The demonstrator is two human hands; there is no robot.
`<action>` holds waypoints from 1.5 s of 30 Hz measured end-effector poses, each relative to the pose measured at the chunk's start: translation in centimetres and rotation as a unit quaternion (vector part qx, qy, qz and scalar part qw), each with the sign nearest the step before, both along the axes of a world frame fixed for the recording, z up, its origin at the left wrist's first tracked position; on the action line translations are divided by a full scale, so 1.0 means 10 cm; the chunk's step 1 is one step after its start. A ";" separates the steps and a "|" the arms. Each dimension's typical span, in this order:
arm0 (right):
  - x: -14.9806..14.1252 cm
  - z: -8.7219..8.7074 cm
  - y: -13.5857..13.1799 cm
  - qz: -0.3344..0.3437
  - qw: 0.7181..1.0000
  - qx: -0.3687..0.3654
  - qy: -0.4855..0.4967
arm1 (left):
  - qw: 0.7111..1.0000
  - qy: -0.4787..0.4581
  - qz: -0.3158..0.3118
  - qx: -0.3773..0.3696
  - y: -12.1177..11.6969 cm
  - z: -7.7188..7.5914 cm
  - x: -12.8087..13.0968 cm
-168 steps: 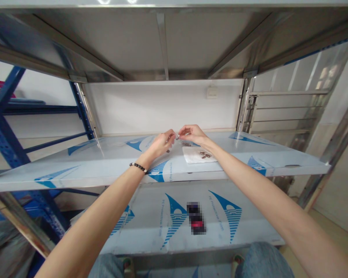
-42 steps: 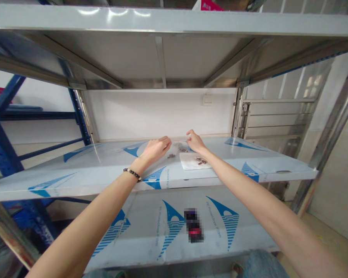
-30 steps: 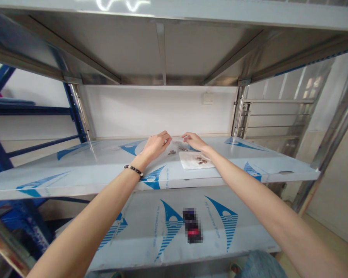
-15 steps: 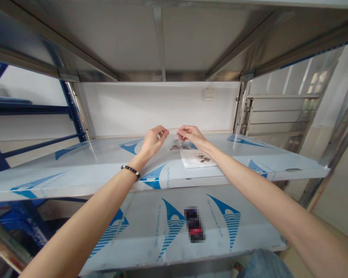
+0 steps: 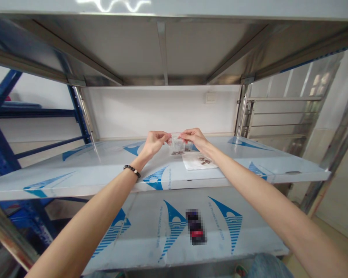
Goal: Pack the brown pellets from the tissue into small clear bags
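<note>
A narrow pinch grip is formed by the left hand (image 5: 155,143) and the right hand (image 5: 193,139) on the top edges of a small clear plastic bag (image 5: 176,143). The bag is held upright over the steel shelf (image 5: 75,181), so that the small brown pieces (image 5: 177,153) inside are gathered at its bottom. Other brown pieces (image 5: 204,160) are left on a white sheet (image 5: 195,164) just beside the bag, within easy reach.
</note>
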State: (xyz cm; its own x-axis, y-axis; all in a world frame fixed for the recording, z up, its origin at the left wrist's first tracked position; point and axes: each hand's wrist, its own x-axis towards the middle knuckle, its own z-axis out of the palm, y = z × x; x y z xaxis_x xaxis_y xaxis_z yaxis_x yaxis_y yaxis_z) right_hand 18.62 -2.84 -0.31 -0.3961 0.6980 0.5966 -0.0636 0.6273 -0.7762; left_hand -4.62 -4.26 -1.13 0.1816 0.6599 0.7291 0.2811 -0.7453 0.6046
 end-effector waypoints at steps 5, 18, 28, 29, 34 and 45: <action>-0.01 0.01 -0.02 0.012 1.000 -0.015 0.013 | 1.000 -0.009 -0.014 0.012 -0.08 0.01 0.03; -0.03 -0.02 0.02 -0.013 1.000 -0.017 -0.001 | 0.999 -0.038 0.024 -0.005 -0.03 0.01 0.03; -0.01 -0.02 0.04 0.003 1.000 -0.026 -0.008 | 1.000 -0.013 0.014 -0.023 -0.10 0.03 0.07; -0.01 -0.02 0.03 0.003 1.000 -0.025 -0.007 | 1.000 -0.010 0.014 -0.024 -0.10 0.03 0.08; -0.02 -0.01 -0.03 0.015 0.999 -0.026 -0.015 | 1.000 0.002 -0.009 -0.024 -0.08 0.00 0.09; 0.02 0.02 -0.01 -0.010 0.999 0.005 -0.032 | 0.999 0.040 -0.002 -0.012 -0.04 -0.03 0.05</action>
State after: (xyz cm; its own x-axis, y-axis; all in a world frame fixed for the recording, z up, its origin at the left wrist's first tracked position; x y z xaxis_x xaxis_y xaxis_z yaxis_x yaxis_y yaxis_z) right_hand 18.85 -2.98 -0.07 -0.4197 0.6998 0.5780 -0.0012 0.6364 -0.7714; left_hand -4.14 -4.64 -1.47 0.2421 0.6756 0.6964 0.3268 -0.7326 0.5971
